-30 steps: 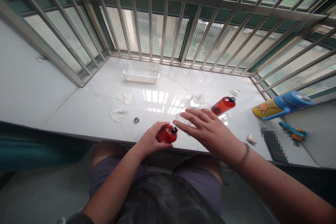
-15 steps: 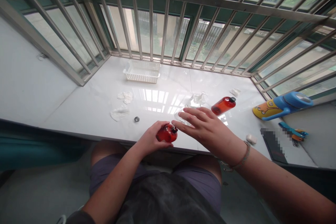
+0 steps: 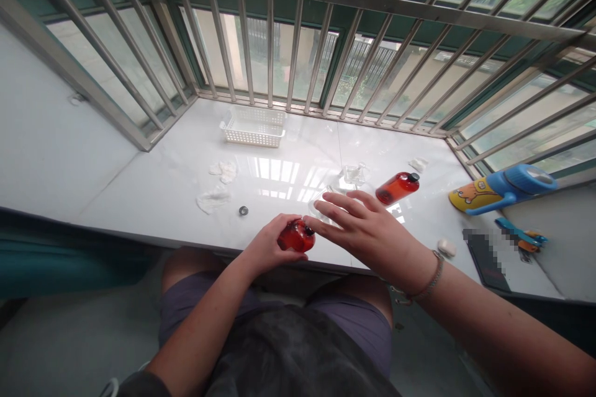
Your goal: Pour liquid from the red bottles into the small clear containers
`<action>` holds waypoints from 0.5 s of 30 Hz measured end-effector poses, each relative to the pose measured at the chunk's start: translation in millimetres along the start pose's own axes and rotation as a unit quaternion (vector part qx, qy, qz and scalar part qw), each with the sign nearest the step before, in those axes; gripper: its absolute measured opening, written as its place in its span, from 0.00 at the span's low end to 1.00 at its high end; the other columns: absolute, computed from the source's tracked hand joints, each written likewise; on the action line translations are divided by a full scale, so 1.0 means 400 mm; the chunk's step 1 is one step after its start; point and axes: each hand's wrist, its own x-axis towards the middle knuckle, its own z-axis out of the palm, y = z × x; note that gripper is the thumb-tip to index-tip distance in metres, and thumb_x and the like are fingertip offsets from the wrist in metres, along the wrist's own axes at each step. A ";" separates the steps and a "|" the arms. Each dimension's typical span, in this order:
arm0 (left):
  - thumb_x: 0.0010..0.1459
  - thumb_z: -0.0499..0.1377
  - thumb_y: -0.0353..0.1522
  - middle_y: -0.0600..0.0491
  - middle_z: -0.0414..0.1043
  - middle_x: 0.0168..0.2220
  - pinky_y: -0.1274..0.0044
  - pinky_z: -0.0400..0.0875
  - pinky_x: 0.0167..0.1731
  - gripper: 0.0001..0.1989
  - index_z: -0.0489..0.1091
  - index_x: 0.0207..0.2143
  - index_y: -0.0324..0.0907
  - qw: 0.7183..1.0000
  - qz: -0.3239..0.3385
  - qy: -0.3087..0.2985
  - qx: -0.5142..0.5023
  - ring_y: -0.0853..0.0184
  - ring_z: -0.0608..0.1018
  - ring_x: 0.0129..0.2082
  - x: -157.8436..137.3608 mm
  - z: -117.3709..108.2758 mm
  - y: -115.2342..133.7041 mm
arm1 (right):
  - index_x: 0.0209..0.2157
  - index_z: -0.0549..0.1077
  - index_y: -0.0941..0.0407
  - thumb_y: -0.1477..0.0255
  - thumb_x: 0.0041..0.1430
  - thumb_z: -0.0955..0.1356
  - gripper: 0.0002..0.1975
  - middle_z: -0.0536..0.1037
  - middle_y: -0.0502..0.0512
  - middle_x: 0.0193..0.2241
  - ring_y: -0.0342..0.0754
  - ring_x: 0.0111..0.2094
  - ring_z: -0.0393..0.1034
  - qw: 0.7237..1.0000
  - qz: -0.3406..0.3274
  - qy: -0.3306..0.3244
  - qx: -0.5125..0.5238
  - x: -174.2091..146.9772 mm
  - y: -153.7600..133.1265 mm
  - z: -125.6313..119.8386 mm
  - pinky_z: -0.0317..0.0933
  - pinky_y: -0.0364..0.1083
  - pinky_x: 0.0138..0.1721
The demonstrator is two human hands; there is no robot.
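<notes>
Head view: a person sits at a white table point(image 3: 302, 152), with the left hand point(image 3: 267, 246) clamped around a red bottle point(image 3: 294, 237), fingers on its far side and thumb on its near side. That bottle is over the near edge of the table, its narrow dark neck point(image 3: 308, 231) pointing towards the right hand point(image 3: 370, 236). Just right of the bottle, the right hand hangs palm down with its fingers apart, holding nothing that shows; its index fingertip is at the neck, but whether the two touch cannot be told. A bracelet point(image 3: 437, 270) circles the right wrist.

Left of the bottle lies a small black ring-like cap point(image 3: 243, 211), and farther left are two crumpled white pieces, one point(image 3: 223, 171) beyond the other point(image 3: 213, 200). Well beyond the bottle sits a white basket point(image 3: 254, 129), a little to the left. Beyond the bottle and to the right is a clear object point(image 3: 352, 174), its outline faint. Farther right comes a second red bottle point(image 3: 397, 188) with a black cap point(image 3: 413, 178). Well to the right of the held bottle are a small white lump point(image 3: 446, 248), a blue and yellow flask point(image 3: 503, 189) and a dark flat object point(image 3: 487, 263), partly blurred.
</notes>
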 end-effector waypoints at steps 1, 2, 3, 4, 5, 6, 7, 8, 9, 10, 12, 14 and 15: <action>0.48 0.80 0.40 0.48 0.75 0.59 0.61 0.74 0.60 0.41 0.70 0.63 0.50 1.000 0.000 0.000 -0.001 0.52 0.79 0.58 0.000 0.000 0.001 | 0.63 0.73 0.49 0.77 0.74 0.67 0.20 0.78 0.56 0.61 0.57 0.65 0.67 1.000 -0.003 0.002 -0.001 0.000 0.000 0.001 0.61 0.58 0.62; 0.48 0.80 0.40 0.48 0.75 0.59 0.62 0.75 0.60 0.41 0.70 0.63 0.50 1.000 0.000 -0.001 -0.001 0.52 0.79 0.57 0.000 0.000 0.001 | 0.63 0.73 0.49 0.77 0.74 0.67 0.20 0.79 0.56 0.61 0.57 0.65 0.68 1.000 -0.004 0.004 -0.002 0.000 0.000 0.003 0.61 0.58 0.62; 0.48 0.80 0.40 0.48 0.76 0.59 0.62 0.75 0.59 0.41 0.70 0.63 0.50 1.000 0.000 -0.001 -0.002 0.53 0.79 0.57 0.000 0.000 0.002 | 0.63 0.73 0.48 0.77 0.74 0.67 0.20 0.79 0.55 0.61 0.56 0.65 0.68 1.000 -0.004 0.005 -0.004 0.001 -0.001 0.005 0.61 0.58 0.62; 0.48 0.80 0.40 0.48 0.76 0.59 0.62 0.75 0.59 0.41 0.70 0.63 0.50 1.000 -0.001 -0.002 -0.002 0.53 0.79 0.56 0.000 0.000 0.002 | 0.64 0.73 0.48 0.76 0.74 0.67 0.20 0.79 0.55 0.61 0.56 0.65 0.68 1.000 -0.004 0.005 -0.005 0.001 -0.002 0.007 0.62 0.58 0.62; 0.48 0.80 0.40 0.48 0.76 0.58 0.62 0.75 0.59 0.41 0.70 0.63 0.50 1.000 -0.001 -0.002 -0.002 0.53 0.79 0.56 0.000 0.000 0.002 | 0.64 0.72 0.47 0.76 0.74 0.67 0.21 0.79 0.55 0.61 0.56 0.65 0.68 1.000 -0.003 0.003 -0.007 0.002 -0.003 0.010 0.62 0.58 0.63; 0.48 0.80 0.40 0.49 0.76 0.58 0.62 0.75 0.59 0.41 0.70 0.63 0.50 1.000 -0.001 -0.002 -0.003 0.53 0.80 0.56 0.000 0.000 0.002 | 0.65 0.72 0.47 0.76 0.74 0.67 0.21 0.78 0.55 0.62 0.57 0.65 0.68 1.000 -0.002 0.000 -0.007 0.002 -0.004 0.013 0.62 0.59 0.63; 0.48 0.80 0.40 0.49 0.76 0.59 0.63 0.75 0.59 0.41 0.70 0.63 0.50 1.000 0.000 -0.002 -0.003 0.53 0.80 0.56 0.000 0.000 0.001 | 0.66 0.71 0.48 0.76 0.74 0.67 0.22 0.78 0.55 0.62 0.57 0.65 0.68 1.000 -0.001 -0.004 -0.006 0.001 -0.005 0.017 0.63 0.59 0.62; 0.48 0.80 0.40 0.49 0.76 0.59 0.63 0.75 0.59 0.41 0.70 0.63 0.50 1.000 0.002 -0.001 -0.004 0.53 0.79 0.56 0.000 0.001 -0.001 | 0.66 0.71 0.48 0.77 0.74 0.67 0.22 0.78 0.56 0.62 0.58 0.65 0.68 1.000 0.000 -0.007 -0.004 -0.001 -0.005 0.021 0.63 0.59 0.62; 0.48 0.80 0.40 0.49 0.76 0.59 0.63 0.75 0.59 0.41 0.70 0.63 0.50 1.000 0.003 0.001 -0.004 0.53 0.79 0.56 0.000 0.001 -0.003 | 0.66 0.70 0.49 0.77 0.74 0.66 0.23 0.77 0.57 0.63 0.59 0.65 0.68 1.000 0.002 -0.009 -0.001 -0.003 -0.006 0.027 0.64 0.60 0.61; 0.47 0.80 0.40 0.49 0.75 0.59 0.63 0.75 0.60 0.42 0.70 0.63 0.51 1.000 0.003 0.003 -0.004 0.53 0.79 0.57 -0.001 0.001 -0.006 | 0.67 0.70 0.50 0.78 0.74 0.66 0.24 0.77 0.58 0.63 0.60 0.65 0.68 1.000 0.007 -0.011 0.002 -0.007 -0.006 0.035 0.65 0.60 0.60; 0.47 0.81 0.40 0.48 0.75 0.60 0.62 0.74 0.60 0.42 0.69 0.63 0.51 1.000 0.001 0.007 -0.002 0.52 0.79 0.58 -0.002 0.000 -0.011 | 0.68 0.69 0.50 0.81 0.72 0.66 0.26 0.77 0.59 0.63 0.61 0.64 0.69 0.999 0.029 -0.012 0.013 -0.020 -0.006 0.053 0.66 0.61 0.58; 0.47 0.81 0.41 0.47 0.75 0.61 0.61 0.74 0.61 0.43 0.70 0.63 0.51 1.000 -0.002 0.012 -0.003 0.51 0.78 0.59 -0.005 -0.001 -0.016 | 0.69 0.68 0.49 0.83 0.71 0.65 0.29 0.76 0.60 0.64 0.62 0.65 0.69 0.997 0.067 -0.008 0.033 -0.036 -0.008 0.076 0.68 0.61 0.57; 0.47 0.81 0.41 0.47 0.75 0.61 0.61 0.73 0.62 0.43 0.70 0.63 0.51 1.000 -0.002 0.015 -0.005 0.51 0.78 0.60 -0.006 -0.001 -0.018 | 0.69 0.67 0.49 0.84 0.70 0.65 0.31 0.76 0.60 0.64 0.63 0.65 0.68 0.995 0.090 -0.005 0.049 -0.045 -0.010 0.089 0.68 0.61 0.57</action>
